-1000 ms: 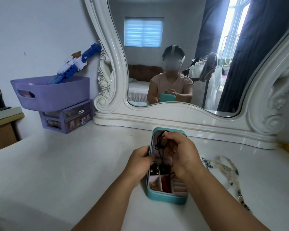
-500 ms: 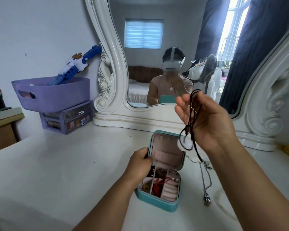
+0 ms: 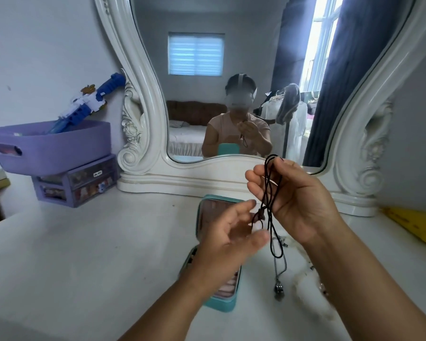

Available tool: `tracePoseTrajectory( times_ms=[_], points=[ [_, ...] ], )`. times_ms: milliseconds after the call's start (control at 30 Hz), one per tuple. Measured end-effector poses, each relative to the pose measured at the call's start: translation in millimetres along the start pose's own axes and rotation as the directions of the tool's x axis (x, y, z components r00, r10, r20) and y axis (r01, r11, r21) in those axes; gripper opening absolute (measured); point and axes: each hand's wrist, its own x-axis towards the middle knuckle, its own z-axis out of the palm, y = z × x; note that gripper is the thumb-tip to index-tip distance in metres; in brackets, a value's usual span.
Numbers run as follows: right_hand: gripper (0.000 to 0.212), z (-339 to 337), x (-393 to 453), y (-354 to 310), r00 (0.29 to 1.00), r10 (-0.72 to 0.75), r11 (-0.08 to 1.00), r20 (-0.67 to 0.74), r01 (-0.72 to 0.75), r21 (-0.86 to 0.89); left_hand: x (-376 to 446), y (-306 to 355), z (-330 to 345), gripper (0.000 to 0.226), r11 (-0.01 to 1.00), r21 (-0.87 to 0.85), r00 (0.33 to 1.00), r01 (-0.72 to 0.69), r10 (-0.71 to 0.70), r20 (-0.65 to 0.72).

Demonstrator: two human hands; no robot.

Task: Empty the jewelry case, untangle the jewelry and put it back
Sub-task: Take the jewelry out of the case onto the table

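The teal jewelry case (image 3: 219,305) lies open on the white dressing table, its pink-lined lid (image 3: 208,210) standing up; my left arm hides most of its compartments. My right hand (image 3: 295,200) is raised above the case with a black cord necklace (image 3: 271,193) looped over its fingers and hanging down. My left hand (image 3: 231,235) hovers just left of the dangling cord, fingers spread and relaxed, holding nothing; its fingertips are close to the knot and a pale pendant, which is blurred. A thin silver chain with a small pendant (image 3: 279,290) lies on the table to the right of the case.
A large white framed mirror (image 3: 143,99) stands along the back. A purple basket (image 3: 49,146) with a blue toy sits on small purple drawers (image 3: 76,180) at the left. A pale beaded strand (image 3: 305,274) lies right of the chain, and a yellow object (image 3: 418,223) at the far right.
My left hand has let go of the case and risen toward the hanging cord. My right hand has lowered a little with the black necklace, whose white pendant is now behind my left fingers.
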Motion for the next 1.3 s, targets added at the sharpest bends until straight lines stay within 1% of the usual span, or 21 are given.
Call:
tracePoseTrajectory(
  times_ms=[33, 100, 167, 200, 267, 333, 433, 467, 500, 567, 600, 667, 800, 900, 967, 1067, 1133, 1200, 1233, 1300],
  points=[
    [0.007, -4, -1, -1, 1.0, 0.005, 1.0, -0.007, -0.005, 0.002, 0, 0, 7, 0.048, 0.999, -0.036, 1.0, 0.023, -0.023, 0.022],
    [0.005, -16, -3, -2, 0.999, 0.018, 1.0, -0.03, -0.018, -0.019, 2, 2, 18, 0.037, 0.995, -0.097, 0.999, 0.03, -0.026, 0.037],
    [0.009, -30, -6, -4, 0.997, 0.024, 0.995, -0.067, -0.03, -0.098, 4, 2, 25, 0.026, 0.995, -0.089, 0.999, 0.047, -0.046, 0.014],
    [0.011, -38, -7, -5, 0.995, 0.02, 0.987, -0.097, -0.035, -0.154, 6, 1, 28, 0.025, 0.994, -0.085, 0.998, 0.061, -0.062, -0.005],
    [0.015, -53, -10, -7, 0.984, 0.007, 0.962, -0.176, -0.054, -0.267, 8, 0, 33, 0.025, 0.995, -0.075, 0.997, 0.072, -0.075, -0.037],
    [0.017, -67, -13, -9, 0.966, -0.005, 0.939, -0.258, -0.084, -0.332, 12, -2, 40, 0.016, 0.994, -0.048, 0.992, 0.102, -0.106, -0.071],
    [0.019, -84, -17, -11, 0.948, -0.002, 0.918, -0.319, -0.125, -0.377, 20, -8, 52, 0.009, 0.985, 0.035, 0.982, 0.171, -0.168, -0.086],
    [0.02, -88, -18, -12, 0.945, 0.001, 0.917, -0.327, -0.132, -0.377, 22, -12, 55, 0.009, 0.981, 0.105, 0.984, 0.163, -0.154, -0.09],
    [0.02, -93, -18, -12, 0.943, 0.004, 0.918, -0.332, -0.135, -0.372, 25, -16, 58, 0.011, 0.969, 0.209, 0.989, 0.133, -0.115, -0.094],
    [0.02, -101, -19, -14, 0.942, -0.006, 0.923, -0.335, -0.123, -0.363, 31, -22, 62, 0.01, 0.907, 0.419, 0.996, 0.048, -0.009, -0.094],
    [0.02, -106, -19, -15, 0.942, -0.018, 0.926, -0.335, -0.111, -0.362, 33, -24, 65, 0.008, 0.876, 0.482, 0.995, 0.013, 0.037, -0.095],
    [0.02, -114, -20, -17, 0.94, -0.042, 0.931, -0.339, -0.086, -0.356, 39, -25, 70, 0.015, 0.849, 0.528, 0.989, -0.023, 0.095, -0.11],
    [0.023, -123, -23, -20, 0.937, -0.056, 0.954, -0.344, -0.051, -0.296, 49, -23, 78, 0.023, 0.827, 0.555, 0.98, -0.093, 0.174, -0.094],
    [0.023, -132, -24, -22, 0.937, -0.044, 0.962, -0.347, -0.053, -0.267, 52, -22, 83, 0.023, 0.828, 0.553, 0.987, -0.091, 0.148, -0.058],
    [0.023, -136, -25, -24, 0.939, -0.017, 0.961, -0.342, -0.079, -0.264, 52, -21, 88, 0.028, 0.864, 0.498, 0.994, -0.075, 0.106, -0.034],
    [0.023, -139, -26, -23, 0.949, 0.075, 0.947, -0.306, -0.164, -0.276, 51, -18, 97, 0.031, 0.856, 0.498, 0.986, -0.139, 0.166, -0.011],
    [0.024, -140, -27, -20, 0.95, 0.161, 0.941, -0.269, -0.23, -0.25, 53, -18, 101, 0.033, 0.859, 0.488, 0.979, -0.157, 0.2, -0.036],
    [0.024, -144, -29, -20, 0.944, 0.249, 0.938, -0.217, -0.291, -0.188, 55, -20, 102, 0.036, 0.871, 0.477, 0.979, -0.121, 0.185, -0.089],
    [0.025, -147, -30, -23, 0.941, 0.279, 0.928, -0.189, -0.315, -0.197, 57, -23, 101, 0.035, 0.881, 0.465, 0.979, -0.087, 0.162, -0.123],
    [0.021, -155, -33, -30, 0.941, 0.295, 0.896, -0.166, -0.333, -0.294, 60, -27, 98, 0.029, 0.907, 0.421, 0.977, -0.018, 0.105, -0.185]
  ],
)
